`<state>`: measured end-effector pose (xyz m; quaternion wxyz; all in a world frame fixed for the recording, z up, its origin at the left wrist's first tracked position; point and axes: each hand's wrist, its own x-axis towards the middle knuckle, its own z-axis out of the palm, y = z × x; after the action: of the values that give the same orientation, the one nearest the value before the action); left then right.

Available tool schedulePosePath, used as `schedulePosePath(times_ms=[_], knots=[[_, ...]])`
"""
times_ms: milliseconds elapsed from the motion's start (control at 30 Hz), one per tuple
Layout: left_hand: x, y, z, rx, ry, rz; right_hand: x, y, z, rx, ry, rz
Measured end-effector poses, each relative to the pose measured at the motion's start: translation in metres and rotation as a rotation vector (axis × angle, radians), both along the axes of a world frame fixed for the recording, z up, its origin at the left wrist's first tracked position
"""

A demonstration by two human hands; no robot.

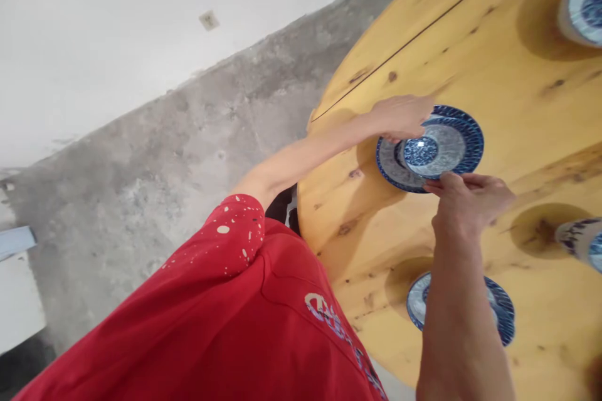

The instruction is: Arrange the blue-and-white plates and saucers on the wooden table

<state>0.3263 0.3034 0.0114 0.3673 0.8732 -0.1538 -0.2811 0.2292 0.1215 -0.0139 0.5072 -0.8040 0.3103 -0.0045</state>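
A blue-and-white bowl (452, 145) sits over a wider plate (389, 163) with a dark blue patterned rim, on the wooden table. My left hand (403, 116) is closed at the bowl's far-left edge, its fingertips partly hidden behind the hand. On the near side, my right hand (470, 199) pinches the bowl's rim between thumb and fingers, just above the plate's edge. Whether the bowl rests fully on the plate or is slightly raised, I cannot tell.
The round yellow wooden table (531, 131) has a dark seam across it. Another blue-and-white plate (504, 319) lies partly behind my right forearm. A patterned cup-like vessel (576, 239) stands at the right edge, and a stack of bowls (583, 9) at the upper right.
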Motion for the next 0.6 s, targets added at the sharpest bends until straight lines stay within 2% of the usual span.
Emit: schedulePosePath(times_ms=[200,333,433,600], knots=[[0.007,-0.006,-0.014,-0.129,0.17,0.22,0.003,0.005,0.007,-0.059,0.075,-0.03],[0.006,-0.008,-0.014,-0.111,0.141,0.143,0.002,0.002,0.007,-0.124,0.106,0.031],[0.004,-0.006,-0.009,-0.116,0.156,0.149,0.0,-0.001,0.006,-0.113,0.112,0.079],[0.005,-0.007,-0.01,-0.166,0.194,0.197,0.0,0.0,0.005,-0.066,0.02,-0.023]])
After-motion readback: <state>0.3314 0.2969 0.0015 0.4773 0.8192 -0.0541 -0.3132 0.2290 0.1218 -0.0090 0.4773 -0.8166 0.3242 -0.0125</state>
